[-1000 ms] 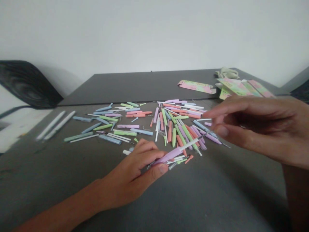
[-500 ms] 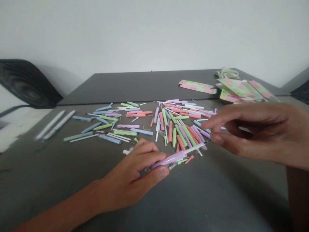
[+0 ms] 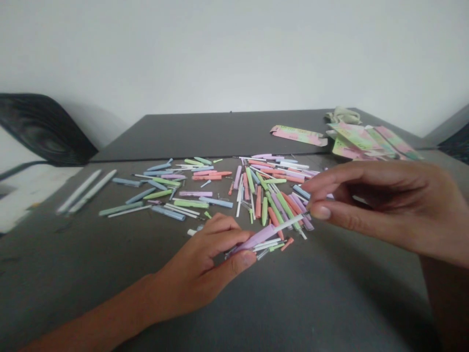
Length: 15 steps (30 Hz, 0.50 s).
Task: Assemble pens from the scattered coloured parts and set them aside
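Lilac pen [image 3: 256,238] sits gripped in the left hand [image 3: 198,264] at about 6 o'clock in the frame. That hand is closed around the barrel, fingers on top and thumb [image 3: 245,259] underneath, and the pen's white end points toward 2 o'clock. Right hand [image 3: 381,210] is raised over the counter at 3 o'clock, partly open, with index finger [image 3: 322,183] and thumb [image 3: 320,211] curled toward each other just beside that white end; cannot tell if they touch it. Pile of pastel pen parts [image 3: 267,195] lies on the dark grey counter [image 3: 220,137] directly beyond both hands: criss-crossed barrels and caps in pink, green, lilac and blue, some with thin metal tips. Looser group of pen parts [image 3: 164,188] spreads at 9 o'clock from the pile, and two pale pens [image 3: 86,191] lie further out the same way. Small white cap [image 3: 191,232] sits just beside the left hand. Printed pink-and-green cardboard packets [image 3: 366,139] lie at 1 o'clock near the far edge, with crumpled pale green cloth [image 3: 342,116] behind them. Black curved object [image 3: 40,127] stands at 10 o'clock, off the counter.
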Motion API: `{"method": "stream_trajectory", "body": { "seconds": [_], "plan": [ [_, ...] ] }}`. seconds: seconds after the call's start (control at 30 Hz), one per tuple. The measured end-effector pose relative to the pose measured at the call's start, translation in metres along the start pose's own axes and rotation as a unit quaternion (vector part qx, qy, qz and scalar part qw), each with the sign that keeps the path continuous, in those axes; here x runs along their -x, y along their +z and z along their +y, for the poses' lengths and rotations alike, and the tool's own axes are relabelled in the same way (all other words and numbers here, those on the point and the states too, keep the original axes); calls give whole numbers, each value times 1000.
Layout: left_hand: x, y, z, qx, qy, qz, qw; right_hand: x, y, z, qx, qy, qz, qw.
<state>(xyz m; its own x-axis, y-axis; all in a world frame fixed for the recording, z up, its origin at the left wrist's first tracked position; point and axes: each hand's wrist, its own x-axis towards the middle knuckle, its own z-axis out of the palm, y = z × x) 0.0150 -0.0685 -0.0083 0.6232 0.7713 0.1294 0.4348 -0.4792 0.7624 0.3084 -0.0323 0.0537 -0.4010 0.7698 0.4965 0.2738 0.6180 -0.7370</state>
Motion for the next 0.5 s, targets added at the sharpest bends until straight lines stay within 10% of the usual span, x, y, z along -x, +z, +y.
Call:
{"method": "stream_trajectory", "body": {
  "seconds": [0.33,0.5],
  "plan": [
    [-2,-3,0,18,-26,22,999,-6,6,2,-19,-3,51,998],
    [-1,-2,-4,22,-36,74,996,-9,-19,30,246,87,28,965]
  ]
}}
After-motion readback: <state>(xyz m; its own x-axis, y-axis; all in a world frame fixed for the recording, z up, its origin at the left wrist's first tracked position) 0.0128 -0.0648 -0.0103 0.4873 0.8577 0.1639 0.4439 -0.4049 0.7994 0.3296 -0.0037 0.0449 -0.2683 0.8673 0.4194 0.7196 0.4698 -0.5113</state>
